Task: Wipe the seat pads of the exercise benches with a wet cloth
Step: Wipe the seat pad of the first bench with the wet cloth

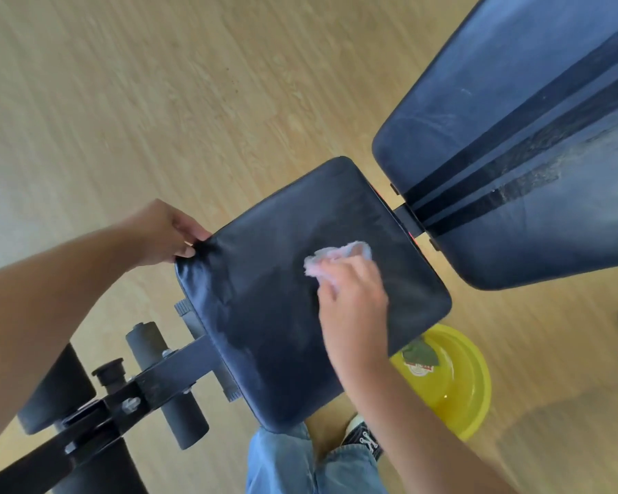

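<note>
back pad [536, 137] cut off; basin [457, 383] partly hidden

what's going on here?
A person is wiping a bench's dark seat pad. The right hand presses a pale cloth onto the pad; the left hand grips its far corner. The back pad beside it looks dusty and streaked. A yellow basin sits on the floor.

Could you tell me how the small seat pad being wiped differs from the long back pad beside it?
The small dark squarish seat pad is plain; the long dark back pad carries dark tape strips. The seat pad looks cleaner; the back pad shows dusty smears. Both are dark padded vinyl.
</note>
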{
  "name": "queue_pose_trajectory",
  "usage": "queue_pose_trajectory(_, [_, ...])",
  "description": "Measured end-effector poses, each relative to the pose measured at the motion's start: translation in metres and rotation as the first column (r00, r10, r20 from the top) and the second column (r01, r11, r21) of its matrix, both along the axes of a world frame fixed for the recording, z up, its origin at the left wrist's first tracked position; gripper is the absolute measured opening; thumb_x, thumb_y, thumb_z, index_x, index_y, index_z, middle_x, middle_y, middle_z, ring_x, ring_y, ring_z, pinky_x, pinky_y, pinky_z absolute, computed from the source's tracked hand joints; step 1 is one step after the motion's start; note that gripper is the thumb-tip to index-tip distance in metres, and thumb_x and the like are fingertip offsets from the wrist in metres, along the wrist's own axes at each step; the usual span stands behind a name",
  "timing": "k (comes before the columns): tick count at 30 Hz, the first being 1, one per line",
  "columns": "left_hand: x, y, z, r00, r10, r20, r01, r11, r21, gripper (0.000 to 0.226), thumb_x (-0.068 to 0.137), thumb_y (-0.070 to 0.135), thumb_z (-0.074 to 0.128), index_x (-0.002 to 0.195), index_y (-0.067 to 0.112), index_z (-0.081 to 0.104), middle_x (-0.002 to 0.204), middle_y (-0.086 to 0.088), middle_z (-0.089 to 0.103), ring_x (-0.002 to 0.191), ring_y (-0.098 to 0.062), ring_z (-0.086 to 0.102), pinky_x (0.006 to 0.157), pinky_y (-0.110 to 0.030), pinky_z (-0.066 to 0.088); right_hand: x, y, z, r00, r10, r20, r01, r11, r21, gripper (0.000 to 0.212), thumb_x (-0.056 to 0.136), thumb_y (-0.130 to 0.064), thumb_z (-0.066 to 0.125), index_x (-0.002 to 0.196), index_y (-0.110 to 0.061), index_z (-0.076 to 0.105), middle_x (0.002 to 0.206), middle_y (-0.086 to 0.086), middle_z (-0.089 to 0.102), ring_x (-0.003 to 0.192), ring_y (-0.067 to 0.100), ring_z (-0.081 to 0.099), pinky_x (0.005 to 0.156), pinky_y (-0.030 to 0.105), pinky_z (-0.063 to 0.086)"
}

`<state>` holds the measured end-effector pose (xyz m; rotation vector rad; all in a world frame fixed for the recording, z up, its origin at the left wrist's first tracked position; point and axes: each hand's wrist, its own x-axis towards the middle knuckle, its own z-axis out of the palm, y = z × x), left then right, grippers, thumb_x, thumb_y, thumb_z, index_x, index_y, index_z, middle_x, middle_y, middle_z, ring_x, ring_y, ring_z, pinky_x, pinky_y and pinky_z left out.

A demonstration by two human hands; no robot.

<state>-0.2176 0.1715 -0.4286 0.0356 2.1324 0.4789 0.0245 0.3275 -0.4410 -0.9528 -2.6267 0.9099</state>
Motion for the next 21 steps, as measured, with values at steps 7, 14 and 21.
queue_pose_trajectory(7, [0.006, 0.003, 0.006, 0.998, 0.067, 0.011, -0.068, 0.997, 0.047, 0.035, 0.084, -0.018, 0.059, 0.088, 0.012, 0.075, 0.114, -0.016, 0.071, 0.113, -0.032, 0.065, 0.096, -0.041, 0.055, -0.065, 0.019, -0.016, 0.817, 0.570, 0.084, -0.570, 0.778, 0.265, 0.024, 0.082, 0.011, 0.060, 0.084, -0.010, 0.069, 0.093, 0.006, 0.061, 0.104, 0.022, 0.058, 0.067, 0.029, 0.058])
queue_pose_trajectory(14, [0.015, -0.001, 0.009, 0.996, 0.094, 0.000, -0.094, 0.995, 0.032, 0.019, 0.065, 0.019, 0.089, 0.079, 0.027, 0.080, 0.079, 0.013, 0.074, 0.089, -0.017, 0.068, 0.082, -0.028, 0.053, -0.181, -0.032, 0.006, 0.673, 0.554, 0.491, -0.620, 0.784, -0.035, 0.019, 0.092, -0.018, 0.069, 0.111, -0.022, 0.070, 0.112, -0.002, 0.056, 0.122, 0.023, 0.044, 0.076, 0.036, 0.040])
queue_pose_trajectory(21, [0.014, 0.003, 0.009, 0.988, 0.137, -0.069, -0.139, 0.990, -0.018, 0.035, 0.057, 0.023, 0.095, 0.088, 0.017, 0.080, 0.093, 0.002, 0.076, 0.091, -0.018, 0.070, 0.086, -0.032, 0.058, -0.187, 0.078, 0.021, 0.649, 0.369, 0.666, -0.495, 0.869, 0.002, 0.017, 0.099, -0.012, 0.054, 0.087, -0.009, 0.066, 0.111, 0.018, 0.060, 0.088, 0.036, 0.055, 0.073, 0.033, 0.049])
